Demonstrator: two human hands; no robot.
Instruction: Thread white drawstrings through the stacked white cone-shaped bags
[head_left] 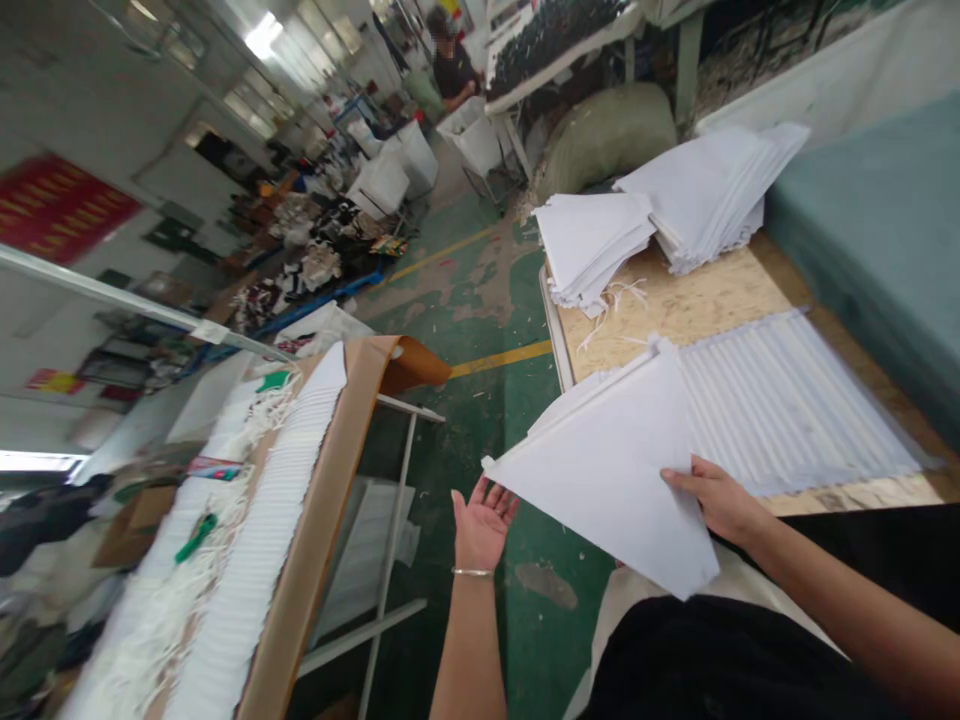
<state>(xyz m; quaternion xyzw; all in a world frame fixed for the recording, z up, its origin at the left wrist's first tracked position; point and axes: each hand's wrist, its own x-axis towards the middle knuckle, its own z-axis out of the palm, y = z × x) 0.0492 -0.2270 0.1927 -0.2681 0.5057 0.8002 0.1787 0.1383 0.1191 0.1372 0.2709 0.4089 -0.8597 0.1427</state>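
Right hand (716, 500) clamps a white cloth stack (615, 470) at its edge, up over the wood board (675, 310). Left hand (484, 525) is open, palm up, just below the stack's tip, not touching it.

Free gap between left hand (484, 525) and bench (319, 520)

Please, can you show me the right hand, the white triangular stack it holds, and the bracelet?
right hand (716, 497): head view, on the back of the hand.
white triangular stack (607, 470): head view, on the middle of the top layer.
bracelet (472, 572): head view, on the middle of the metal band.
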